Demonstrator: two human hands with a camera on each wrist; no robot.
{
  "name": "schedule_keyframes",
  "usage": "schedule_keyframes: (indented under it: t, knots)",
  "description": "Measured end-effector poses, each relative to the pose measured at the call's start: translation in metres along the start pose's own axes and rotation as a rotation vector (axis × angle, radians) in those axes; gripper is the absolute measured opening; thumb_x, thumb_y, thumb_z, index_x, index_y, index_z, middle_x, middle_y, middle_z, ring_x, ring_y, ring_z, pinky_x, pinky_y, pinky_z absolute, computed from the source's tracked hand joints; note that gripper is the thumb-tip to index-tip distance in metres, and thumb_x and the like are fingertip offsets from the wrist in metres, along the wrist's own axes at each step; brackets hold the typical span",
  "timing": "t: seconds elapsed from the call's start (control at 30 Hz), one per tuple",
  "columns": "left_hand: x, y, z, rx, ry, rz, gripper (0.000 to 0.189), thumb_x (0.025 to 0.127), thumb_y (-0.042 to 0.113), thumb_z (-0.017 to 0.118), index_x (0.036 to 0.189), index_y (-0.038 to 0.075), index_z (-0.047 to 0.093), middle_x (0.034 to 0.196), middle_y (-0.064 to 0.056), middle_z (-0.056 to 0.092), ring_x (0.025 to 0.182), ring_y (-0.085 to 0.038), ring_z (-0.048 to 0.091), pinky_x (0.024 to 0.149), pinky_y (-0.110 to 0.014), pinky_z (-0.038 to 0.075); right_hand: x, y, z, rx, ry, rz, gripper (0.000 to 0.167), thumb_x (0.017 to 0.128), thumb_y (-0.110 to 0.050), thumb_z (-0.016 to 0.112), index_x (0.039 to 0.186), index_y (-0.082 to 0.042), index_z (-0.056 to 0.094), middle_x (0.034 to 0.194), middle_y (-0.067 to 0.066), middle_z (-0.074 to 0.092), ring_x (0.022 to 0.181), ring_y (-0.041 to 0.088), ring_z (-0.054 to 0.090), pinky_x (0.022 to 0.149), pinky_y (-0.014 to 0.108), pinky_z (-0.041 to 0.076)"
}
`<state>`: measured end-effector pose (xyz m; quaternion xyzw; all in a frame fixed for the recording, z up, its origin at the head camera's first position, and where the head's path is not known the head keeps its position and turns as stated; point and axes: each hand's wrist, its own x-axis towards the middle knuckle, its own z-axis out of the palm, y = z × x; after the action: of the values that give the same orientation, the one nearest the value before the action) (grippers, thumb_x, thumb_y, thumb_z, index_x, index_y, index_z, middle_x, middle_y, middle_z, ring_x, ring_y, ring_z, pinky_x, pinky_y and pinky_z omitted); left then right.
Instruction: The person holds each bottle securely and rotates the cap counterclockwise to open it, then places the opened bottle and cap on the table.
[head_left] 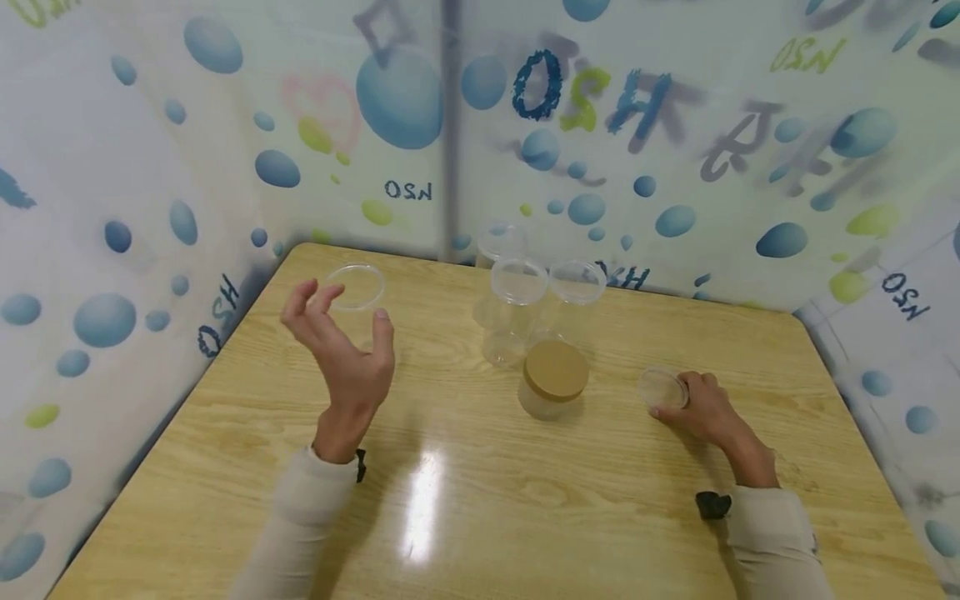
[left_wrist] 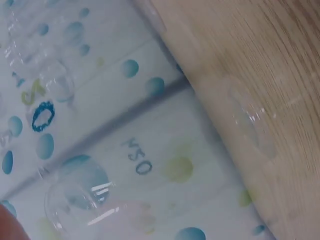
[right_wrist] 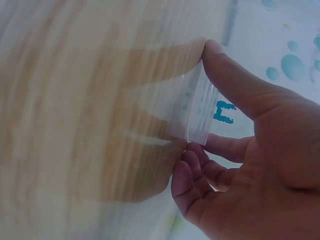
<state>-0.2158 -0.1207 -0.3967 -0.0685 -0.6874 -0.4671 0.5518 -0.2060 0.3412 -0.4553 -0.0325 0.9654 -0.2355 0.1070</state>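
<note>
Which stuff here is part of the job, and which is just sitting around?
Likely in the job:
clear round piece, pinched by the right grip
clear jar at left, next to the open left grip; contact unclear

Likely just standing by, untouched:
three clustered clear jars
tan-lidded jar in front of them

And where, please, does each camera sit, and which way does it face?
Head: worn there, facing forward and down at the yellowish wooden table; pale sleeves, left hand and right hand show.
Left wrist: worn there, facing the table and pale spotted wall; the hand barely shows.
Right wrist: worn there, facing the clear round plastic piece the right thumb and fingers pinch.
Head and right wrist share that piece.
</note>
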Motion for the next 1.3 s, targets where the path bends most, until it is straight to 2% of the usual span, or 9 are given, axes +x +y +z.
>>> schedule_keyframes:
  t: [0.07, 0.13, 0.23, 0.37, 0.53, 0.73, 0.93, 1.07, 1.3]
  knots:
    - [-0.006, 0.005, 0.007, -0.063, -0.060, 0.030, 0.036, 0.081, 0.006, 0.060, 0.112, -0.010, 0.051, 0.124, -0.027, 0.042, 0.120, -0.033, 0.039, 0.095, -0.039, 0.037, 0.000, 0.000, 0.000, 0.001, -0.002, 0.001, 0.079, 0.088, -0.032, 0.075, 0.134, 0.020, 0.037, 0.120, 0.041, 0.040, 0.102, 0.051, 0.046, 0.081, 0.059, 0.043]
    - [-0.013, 0.009, 0.013, -0.128, -0.168, 0.010, 0.033, 0.085, 0.005, 0.058, 0.114, -0.009, 0.051, 0.121, -0.028, 0.045, 0.114, -0.034, 0.047, 0.088, -0.037, 0.040, 0.000, -0.001, 0.000, 0.000, -0.002, 0.002, 0.079, 0.088, -0.032, 0.075, 0.133, 0.020, 0.037, 0.120, 0.041, 0.040, 0.102, 0.052, 0.045, 0.081, 0.059, 0.043]
    - [-0.023, 0.011, 0.021, -0.197, -0.397, -0.127, 0.037, 0.091, 0.004, 0.058, 0.125, -0.006, 0.048, 0.125, -0.024, 0.048, 0.110, -0.032, 0.053, 0.085, -0.039, 0.043, -0.001, -0.002, -0.001, -0.008, -0.004, 0.005, 0.078, 0.088, -0.032, 0.074, 0.133, 0.020, 0.037, 0.120, 0.041, 0.040, 0.102, 0.052, 0.045, 0.081, 0.059, 0.043]
    - [-0.033, 0.010, 0.034, -0.166, -0.682, -0.338, 0.056, 0.094, 0.016, 0.065, 0.141, 0.002, 0.038, 0.139, -0.016, 0.044, 0.120, -0.029, 0.050, 0.095, -0.050, 0.043, -0.001, -0.002, -0.001, -0.007, -0.006, 0.004, 0.078, 0.089, -0.032, 0.074, 0.134, 0.020, 0.036, 0.121, 0.041, 0.039, 0.104, 0.053, 0.044, 0.083, 0.060, 0.042]
    - [-0.042, 0.009, 0.058, -0.104, -0.861, -0.471, 0.085, 0.089, 0.035, 0.074, 0.152, 0.007, 0.025, 0.152, -0.013, 0.036, 0.137, -0.029, 0.039, 0.107, -0.055, 0.037, -0.001, 0.002, 0.000, -0.004, -0.006, 0.003, 0.078, 0.089, -0.033, 0.074, 0.133, 0.019, 0.036, 0.122, 0.041, 0.039, 0.104, 0.054, 0.044, 0.084, 0.061, 0.041]
    - [-0.048, 0.011, 0.087, -0.133, -0.919, -0.530, 0.098, 0.082, 0.039, 0.081, 0.154, 0.011, 0.020, 0.153, -0.012, 0.037, 0.139, -0.029, 0.038, 0.109, -0.054, 0.036, 0.000, 0.001, -0.001, -0.001, -0.013, 0.018, 0.079, 0.088, -0.035, 0.074, 0.133, 0.018, 0.036, 0.122, 0.040, 0.039, 0.106, 0.054, 0.043, 0.086, 0.062, 0.041]
    - [-0.053, 0.014, 0.107, -0.052, -0.878, -0.546, 0.102, 0.078, 0.043, 0.083, 0.153, 0.012, 0.023, 0.151, -0.012, 0.040, 0.140, -0.031, 0.039, 0.111, -0.057, 0.033, 0.001, 0.000, -0.001, 0.010, -0.012, 0.018, 0.080, 0.088, -0.036, 0.074, 0.134, 0.018, 0.037, 0.123, 0.040, 0.039, 0.107, 0.054, 0.043, 0.085, 0.061, 0.041]
    - [-0.056, 0.014, 0.115, 0.009, -0.838, -0.530, 0.101, 0.077, 0.042, 0.084, 0.152, 0.010, 0.024, 0.149, -0.013, 0.042, 0.139, -0.030, 0.040, 0.111, -0.058, 0.029, 0.001, 0.001, -0.001, 0.015, -0.007, 0.021, 0.079, 0.088, -0.035, 0.075, 0.133, 0.017, 0.037, 0.122, 0.039, 0.039, 0.106, 0.054, 0.043, 0.084, 0.061, 0.041]
    - [-0.058, 0.014, 0.118, 0.052, -0.828, -0.499, 0.095, 0.079, 0.042, 0.083, 0.149, 0.006, 0.030, 0.138, -0.015, 0.046, 0.127, -0.030, 0.046, 0.104, -0.050, 0.041, 0.000, 0.002, -0.002, 0.026, 0.000, 0.016, 0.077, 0.087, -0.035, 0.075, 0.131, 0.016, 0.039, 0.120, 0.038, 0.040, 0.103, 0.052, 0.044, 0.083, 0.060, 0.041]
